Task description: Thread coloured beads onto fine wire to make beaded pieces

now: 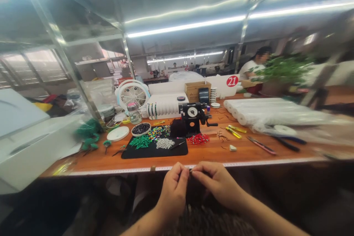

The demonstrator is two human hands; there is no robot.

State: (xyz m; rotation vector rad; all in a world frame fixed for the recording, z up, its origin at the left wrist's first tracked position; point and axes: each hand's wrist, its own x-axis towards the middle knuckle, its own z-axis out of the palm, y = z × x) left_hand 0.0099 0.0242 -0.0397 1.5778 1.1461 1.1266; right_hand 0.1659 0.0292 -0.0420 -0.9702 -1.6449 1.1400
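My left hand (175, 186) and my right hand (217, 180) meet just below the front edge of the wooden table (204, 153). Thumb and forefinger are pinched on both, the tips almost touching. Whatever sits between the fingertips is too small and dark to name. Beyond them lies a black mat (151, 152) with silver beads (165, 143), green pointed pieces (141, 142) and multicoloured beads (159, 132). Red beads (198, 139) are heaped to the mat's right. A white dish (141, 129) holds black beads.
A black hand-crank winding machine (192, 118) stands behind the mat. To the right are yellow cutters (233, 132), tweezers (261, 145), pliers (287, 143) and white plastic rolls (257, 110). At the left are a fan (132, 96) and a white box (35, 147). Another person (253, 68) sits farther back.
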